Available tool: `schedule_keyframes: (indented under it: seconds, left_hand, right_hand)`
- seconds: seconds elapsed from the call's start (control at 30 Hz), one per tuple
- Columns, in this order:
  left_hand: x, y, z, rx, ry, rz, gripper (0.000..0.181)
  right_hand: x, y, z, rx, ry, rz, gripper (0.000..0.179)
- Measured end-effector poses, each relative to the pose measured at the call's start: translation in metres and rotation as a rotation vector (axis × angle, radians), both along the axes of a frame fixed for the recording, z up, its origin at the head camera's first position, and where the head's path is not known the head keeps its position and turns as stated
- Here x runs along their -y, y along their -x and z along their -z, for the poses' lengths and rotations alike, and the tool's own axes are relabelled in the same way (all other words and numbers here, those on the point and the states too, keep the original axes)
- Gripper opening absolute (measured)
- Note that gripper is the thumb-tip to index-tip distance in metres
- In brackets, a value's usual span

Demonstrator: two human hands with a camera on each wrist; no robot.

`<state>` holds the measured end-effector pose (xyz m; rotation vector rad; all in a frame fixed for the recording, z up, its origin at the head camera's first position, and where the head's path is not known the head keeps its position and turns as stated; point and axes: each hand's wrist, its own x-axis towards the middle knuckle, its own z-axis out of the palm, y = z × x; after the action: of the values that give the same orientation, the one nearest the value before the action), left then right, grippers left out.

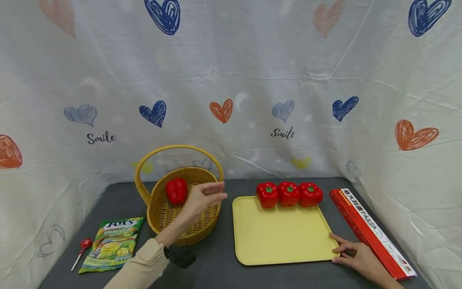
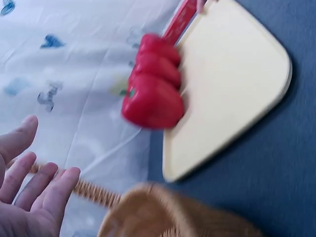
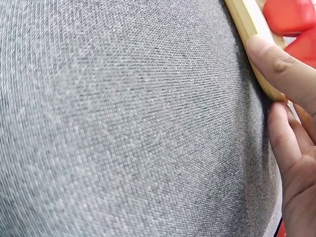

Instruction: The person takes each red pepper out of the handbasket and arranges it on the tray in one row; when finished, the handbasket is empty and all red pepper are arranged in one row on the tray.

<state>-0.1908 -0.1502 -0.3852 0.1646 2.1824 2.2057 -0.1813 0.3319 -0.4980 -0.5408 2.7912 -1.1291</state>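
My left hand (image 1: 202,199) is held over the yellow wicker basket (image 1: 213,226), its fingers extended with nothing between them. Inside the basket lies a red bell pepper (image 1: 176,192), left of that hand. My right hand (image 1: 355,257) holds the near right corner of a pale yellow tray (image 1: 274,241). In the right wrist view the thumb (image 3: 281,65) presses the tray's rim (image 3: 254,37) while the fingers bend at the corner. Three red bell peppers (image 1: 289,194) sit in a row along the tray's far edge; the left wrist view shows them blurred.
A red pasta box (image 1: 368,228) lies right of the tray. Left of the basket are a green Fox's candy bag (image 1: 113,245) and a red lollipop (image 1: 86,243). Behind the dark table (image 1: 216,273) hangs a curtain (image 1: 249,92) printed with hearts.
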Motion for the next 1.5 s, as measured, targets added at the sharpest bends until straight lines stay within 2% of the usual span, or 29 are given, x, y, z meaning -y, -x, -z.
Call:
schedule_keyframes:
  seconds: [0.2,0.4,0.47,0.57,0.67,0.73,0.87,0.97,1.13,1.27,1.37,1.5]
  left_hand:
    - [0.057,0.001,-0.008,0.101,0.024,-0.141,0.048]
    - [0.092,0.014,-0.007,0.187,0.113,-0.27,0.05]
    - [0.098,0.019,-0.005,0.185,0.15,-0.334,0.049]
    - [0.102,0.027,0.001,0.142,0.234,-0.446,0.044]
    - [0.104,0.034,0.008,0.094,0.354,-0.55,0.04]
    - [0.104,0.038,0.013,0.076,0.427,-0.596,0.04]
    - [0.104,0.045,0.02,0.088,0.548,-0.629,0.045]
    - [0.102,0.049,0.023,0.092,0.591,-0.626,0.048]
    - [0.098,0.054,0.025,0.048,0.646,-0.606,0.048]
    - [0.092,0.057,0.025,0.063,0.721,-0.609,0.048]
    - [0.088,0.061,0.027,0.077,0.767,-0.625,0.046]
    - [0.085,0.066,0.033,0.086,0.767,-0.647,0.043]
  right_hand:
    - [0.0,0.0,-0.001,0.035,-0.041,0.015,0.021]
    - [-0.001,0.0,-0.002,0.032,-0.062,0.004,0.02]
    - [-0.001,0.0,-0.002,0.023,-0.07,-0.001,0.02]
    - [-0.002,0.0,-0.001,0.022,-0.08,-0.003,0.02]
    - [-0.002,0.0,0.0,0.038,-0.079,0.0,0.021]
    - [-0.002,0.0,0.001,0.047,-0.075,0.004,0.021]
    - [-0.002,0.001,0.0,0.058,-0.054,0.0,0.021]
    - [-0.002,0.002,0.0,0.052,-0.041,-0.007,0.02]
    - [-0.002,0.001,-0.002,0.05,-0.05,0.004,0.021]
    - [-0.002,0.0,-0.002,0.064,-0.046,0.015,0.023]
    - [-0.002,0.0,-0.001,0.037,-0.015,0.003,0.022]
    - [-0.002,0.0,0.0,-0.006,0.037,-0.03,0.019]
